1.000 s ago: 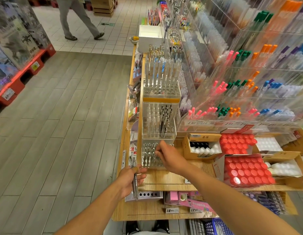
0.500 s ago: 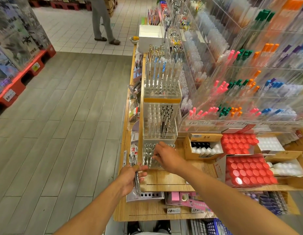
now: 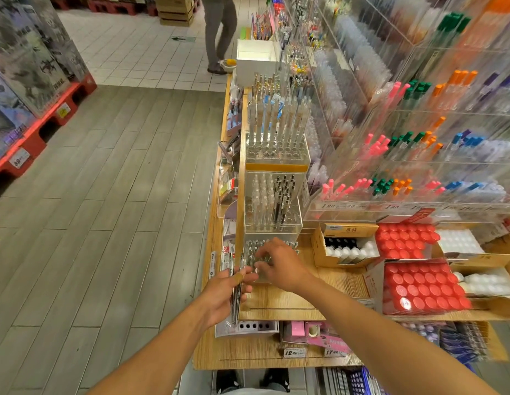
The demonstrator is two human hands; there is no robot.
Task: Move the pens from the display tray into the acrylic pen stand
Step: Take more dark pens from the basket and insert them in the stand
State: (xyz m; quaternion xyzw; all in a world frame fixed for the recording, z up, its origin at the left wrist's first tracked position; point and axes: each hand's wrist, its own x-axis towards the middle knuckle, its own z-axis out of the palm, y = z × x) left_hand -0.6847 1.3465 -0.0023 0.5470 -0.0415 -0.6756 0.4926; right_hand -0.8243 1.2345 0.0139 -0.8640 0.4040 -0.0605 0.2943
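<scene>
Standing upright in the left hand (image 3: pixel 224 292), a bundle of pens (image 3: pixel 236 295) is gripped by curled fingers and thumb at the wooden shelf's (image 3: pixel 282 302) left edge. Just beside it, the right hand (image 3: pixel 279 265) hovers over the acrylic pen stand (image 3: pixel 249 252), fingers loosely curled; whether they pinch anything, I cannot tell.

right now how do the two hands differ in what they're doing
The left hand grips a bundle of pens beside the shelf's front edge; the right hand holds nothing I can make out. The left hand sits lower and nearer the aisle; the right hand reaches over the nearest acrylic pen stand, fingers spread toward the pens. Both are bare, and they nearly meet at the stand.
</scene>
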